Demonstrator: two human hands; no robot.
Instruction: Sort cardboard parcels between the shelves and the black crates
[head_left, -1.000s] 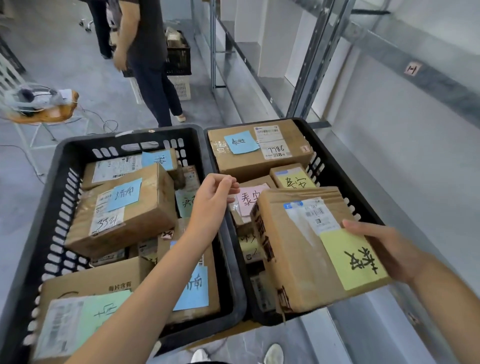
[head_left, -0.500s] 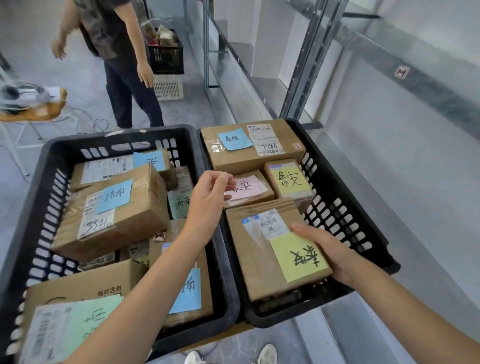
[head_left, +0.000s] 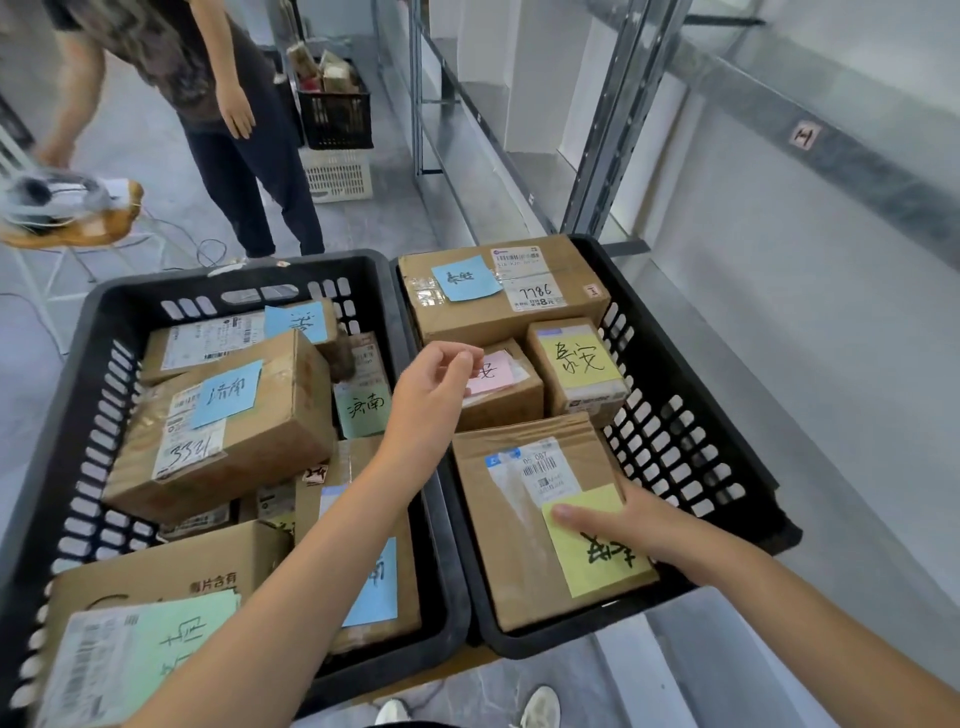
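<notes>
**Cardboard parcel lying flat in the right crate, grip not yet released**

Two black crates sit side by side. The left crate (head_left: 234, 270) is crowded with boxes, most of them with blue notes, and the right crate (head_left: 670, 415) stands close beside the grey shelf (head_left: 779, 389). The flat parcel (head_left: 519, 545) lies face up in the near half of the right crate, its yellow note (head_left: 597, 561) showing.

The right hand (head_left: 639, 530) holds the parcel by its right edge. The thumb lies across the note, and the fingers go round the edge, out of sight. The left hand (head_left: 431, 395) hovers over the pink-note parcel (head_left: 506, 405), fingers loosely curled with nothing in them.

To finish this placement well, I would draw the fingers out sideways along the crate wall rather than lift them. That way the parcel should not tip or slide. It should end up level, note up, just short of the small boxes beyond it. The left hand could steady the far edge meanwhile.
</notes>
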